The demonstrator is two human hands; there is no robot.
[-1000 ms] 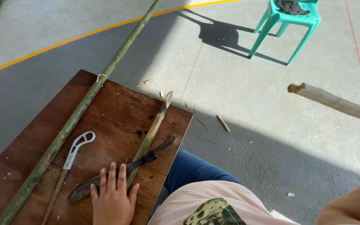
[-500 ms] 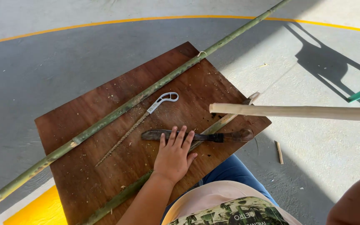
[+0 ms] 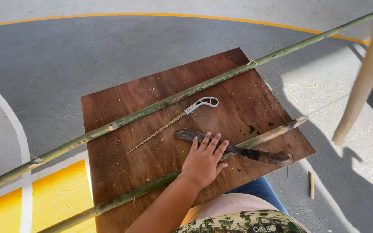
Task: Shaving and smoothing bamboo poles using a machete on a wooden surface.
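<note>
Your long pole (image 3: 169, 101) runs off the frame at 8 o'clock and again at 2 o'clock, so neither end shows. It lies across the board (image 3: 121, 172), which rests on the floor (image 3: 57, 64).

The short pole (image 3: 152, 185) is cut off at the bottom edge near 7 o'clock; its other end, cut at a slant, reaches just past the board's rim at 3 o'clock. Part of its middle is hidden under your hand.

The saw (image 3: 173, 123) lies between the two poles, white handle toward 2 o'clock, toothed blade toward 8 o'clock.

Your left hand (image 3: 203, 159) lies flat with fingers spread, palm down over the knife (image 3: 234, 149) and the short pole. The grip is wide open and closed around nothing; it only presses on top. The knife's blade tip shows at 10 o'clock of the hand, its dark handle at 3 o'clock, near the board's edge.

A pale stick (image 3: 365, 73) hangs at the right, its top cut off by the frame. Your right hand is out of sight, so its grip cannot be seen. No containers appear.
</note>
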